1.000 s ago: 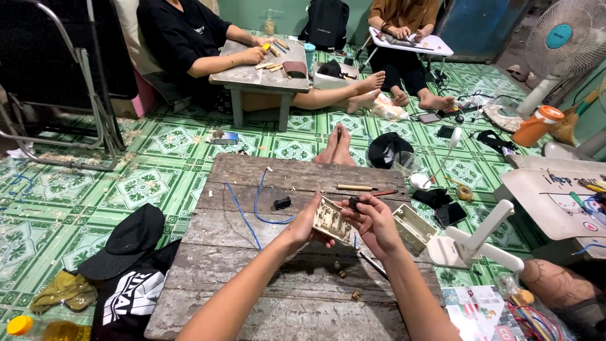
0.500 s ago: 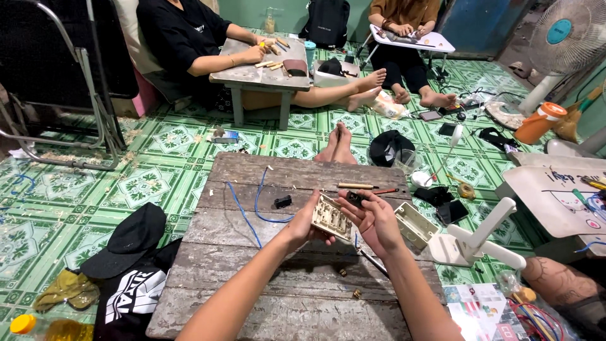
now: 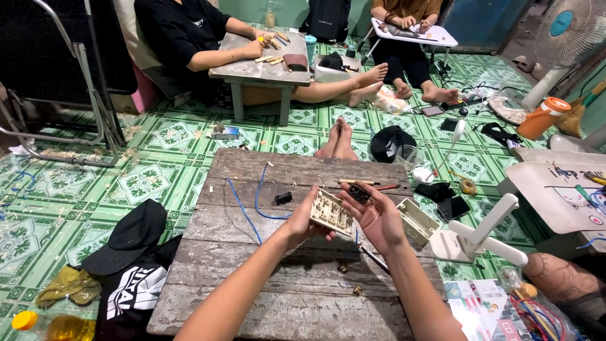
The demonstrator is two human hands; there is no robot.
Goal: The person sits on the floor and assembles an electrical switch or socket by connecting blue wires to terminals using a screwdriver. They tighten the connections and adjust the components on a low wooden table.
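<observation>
This looks like an informal home workshop, with people working while seated on the floor. Beneath the left hand and right hand stands a low, weathered wooden table on a green patterned tile floor. Beyond the hands, two other people sit at small low tables with tools. Wood shavings lie far left of the hands, and a standing fan rises far to the right.

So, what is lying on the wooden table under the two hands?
On the wooden table lie a blue wire, a small black part and a beige housing. The left hand and right hand cover the boards beneath them.
</observation>
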